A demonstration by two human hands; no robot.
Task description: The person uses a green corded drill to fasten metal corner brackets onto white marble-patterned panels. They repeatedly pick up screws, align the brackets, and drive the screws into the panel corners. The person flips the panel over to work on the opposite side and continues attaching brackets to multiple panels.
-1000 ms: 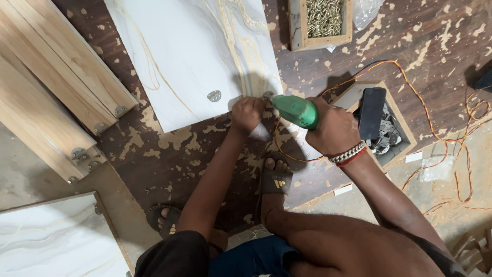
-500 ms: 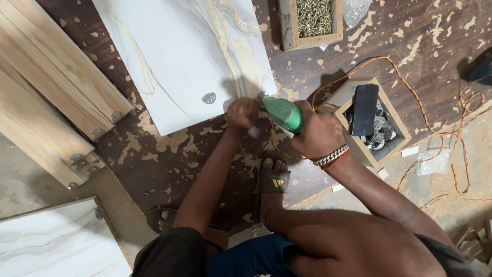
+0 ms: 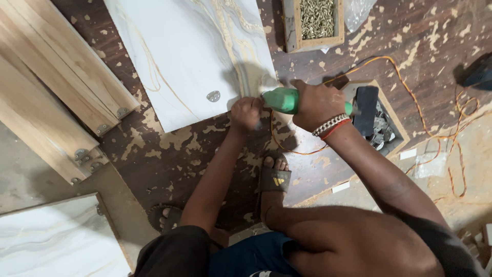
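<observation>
**At the panel's near edge: fingers too close to the drill**

At the near right corner of the white marbled panel [image 3: 189, 51], I have both hands crowded into one small spot. My right hand [image 3: 315, 105] is wrapped fully around the body of the green power drill [image 3: 282, 100], fingers closed tight on it, with the tool lying roughly level and its nose pointed left at the panel's edge. My left hand [image 3: 246, 113] is curled into a loose fist just in front of the drill's tip, pinching or steadying something small against the edge; what it has hold of is hidden by the knuckles, so I cannot tell.

The main risk, as I judge it, is the bit skating off the smooth laminate and running into those left fingers, since they sit touching or almost touching the working end. A level tool held one-handed has little to stop it twisting if it binds.

The orange cord [image 3: 405, 82] loops across the floor on the right, passing near my sandalled foot [image 3: 274, 177]; a shift of weight could snag it and jerk the drill.

A round metal fitting [image 3: 213, 96] lies loose on the panel to the left, and the far box of screws [image 3: 316, 20] sits well apart, so neither should interfere.
</observation>
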